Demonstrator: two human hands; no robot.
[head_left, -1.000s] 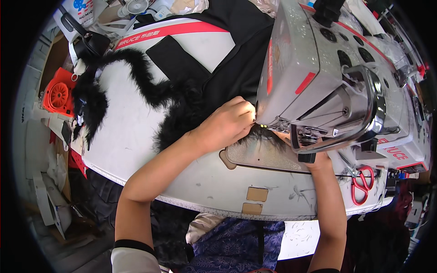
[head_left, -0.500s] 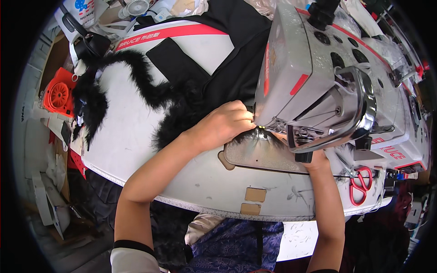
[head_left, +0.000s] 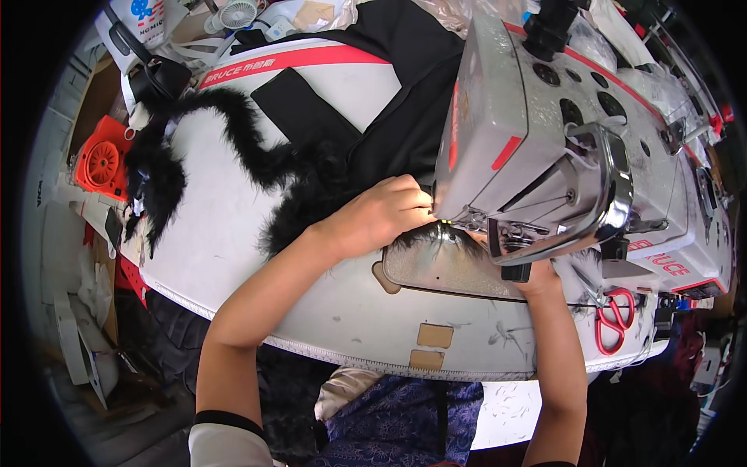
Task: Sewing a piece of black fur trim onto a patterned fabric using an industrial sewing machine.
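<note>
A grey industrial sewing machine [head_left: 560, 148] stands on a white table [head_left: 327, 311]. A long strip of black fur trim [head_left: 257, 167] runs from the table's left side to the needle area, together with black fabric [head_left: 405, 124]. My left hand [head_left: 381, 214] presses down on the fur and fabric just left of the presser foot, fingers curled over it. My right hand [head_left: 537, 276] is mostly hidden under the machine head, only the wrist and the heel of the hand show beside the metal needle plate [head_left: 443, 268].
Red-handled scissors [head_left: 615, 319] lie at the table's right front. An orange spool-like part [head_left: 101, 163] sits off the left edge. A small fan [head_left: 237, 14] and a cup [head_left: 152, 19] stand at the back left. Two brown tape patches [head_left: 432, 346] mark the table front.
The view has shifted slightly. My left hand stays on the fur at the needle, with the fur a little further under the foot.
</note>
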